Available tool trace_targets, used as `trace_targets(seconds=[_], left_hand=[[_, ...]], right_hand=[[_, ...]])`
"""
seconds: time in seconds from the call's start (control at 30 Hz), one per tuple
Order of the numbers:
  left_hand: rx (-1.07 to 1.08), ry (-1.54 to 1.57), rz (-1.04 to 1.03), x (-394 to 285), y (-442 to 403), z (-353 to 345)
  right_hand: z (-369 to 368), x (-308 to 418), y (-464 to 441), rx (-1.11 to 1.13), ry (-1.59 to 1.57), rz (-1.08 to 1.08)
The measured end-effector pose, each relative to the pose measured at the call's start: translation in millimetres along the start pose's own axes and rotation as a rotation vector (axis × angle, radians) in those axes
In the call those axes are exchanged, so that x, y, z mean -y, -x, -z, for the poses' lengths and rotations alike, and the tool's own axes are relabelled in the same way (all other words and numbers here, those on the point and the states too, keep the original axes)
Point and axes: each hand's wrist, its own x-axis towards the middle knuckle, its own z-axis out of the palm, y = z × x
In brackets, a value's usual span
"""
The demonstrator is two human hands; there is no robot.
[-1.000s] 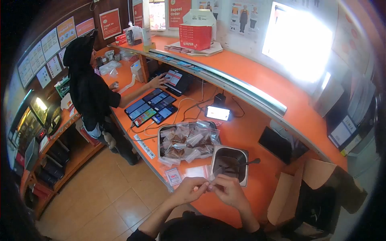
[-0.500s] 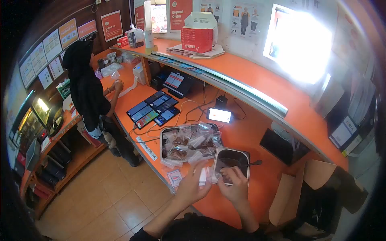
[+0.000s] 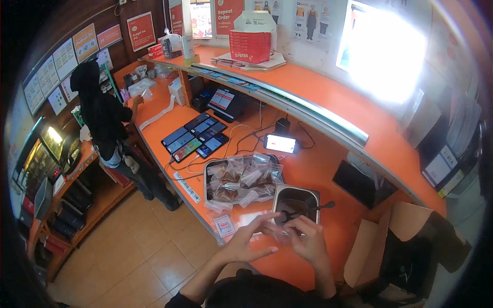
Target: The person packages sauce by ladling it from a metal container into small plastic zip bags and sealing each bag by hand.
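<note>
My left hand [image 3: 250, 240] is held above the counter's near edge with thumb and fingers apart. Its fingertips come close to my right hand [image 3: 309, 240], whose fingers are pinched on a small clear plastic bag [image 3: 280, 236], partly hidden between the hands. Just beyond them a metal pan [image 3: 314, 197] holds dark contents, and a dark-handled spoon [image 3: 323, 206] leans over its right rim. Beneath my left fingers lie a stack of clear zip bags [image 3: 251, 219] and a printed bag packet [image 3: 224, 226]. A tray [image 3: 206, 177] is heaped with filled zip bags [image 3: 241, 179] of brown contents.
Several phones [image 3: 195, 137], a tablet [image 3: 224, 100] and a lit phone [image 3: 280, 143] with cables occupy the orange counter [image 3: 328, 174]. An open cardboard box [image 3: 359, 251] stands at right. A co-worker [image 3: 102, 118] stands at far left. A raised shelf [image 3: 308, 92] runs along the back.
My left hand has let go of the stack of zip bags, which now lies on the counter. Both hands have shifted slightly. The co-worker has moved left, with an arm reaching to the counter.
</note>
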Motion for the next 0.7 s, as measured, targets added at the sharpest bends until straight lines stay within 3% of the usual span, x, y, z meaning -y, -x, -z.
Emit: trace_targets(seconds=[0.07,0.13,0.17,0.23,0.37,0.43,0.47,0.53,0.7], left_hand=[[0.071,-0.093,-0.059,19,0,1],[-0.046,-0.414,-0.079,30,4,6],[-0.043,-0.415,-0.079,33,4,6],[-0.275,-0.875,-0.16,26,5,3],[-0.305,-0.982,-0.252,-1,-7,-25],[-0.221,-0.532,-0.182,11,-8,-37],[-0.22,-0.529,-0.182,18,-7,-39],[-0.362,-0.653,-0.388,27,-8,-41],[-0.399,-0.53,-0.268,21,-4,-40]], right_hand=[[4,3,-1,-0.005,0.015,0.027],[8,4,-2,-0.142,0.057,0.035],[9,5,-2,-0.145,0.056,0.034],[9,7,-1,-0.114,0.085,-0.06],[-17,5,4,-0.102,0.05,-0.074],[-28,8,4,-0.184,0.053,-0.042],[-29,8,5,-0.184,0.055,-0.044],[-31,7,7,-0.29,0.062,-0.094],[-27,1,5,-0.342,-0.031,-0.138]])
